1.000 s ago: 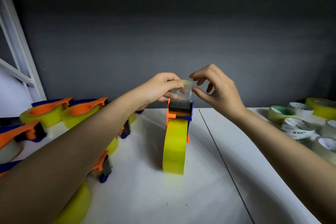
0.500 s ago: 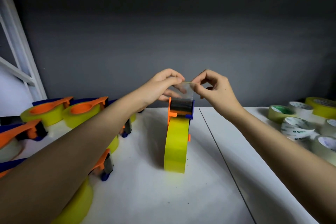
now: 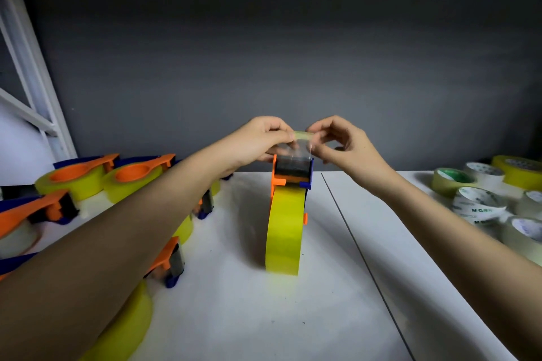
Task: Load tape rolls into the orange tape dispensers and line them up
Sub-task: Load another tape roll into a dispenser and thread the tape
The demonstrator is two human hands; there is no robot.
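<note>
Item: yellow tape roll in orange tape dispenser, upright on edge, mid-counter. Your left hand and right hand pinch the tape end directly above the dispenser's far mouth; strip runs upward.

2 bare forearms reach into view from the lower corners, each uncovered from the frame's edge to the wrist, with no sleeve or cuff showing along their length. The left hand and the right hand wear no gloves. No rings, watch or bracelets can be seen on the fingers or wrists. Fingernails, where they show, look short and unpainted. The rest of the person lies outside the picture.
</note>
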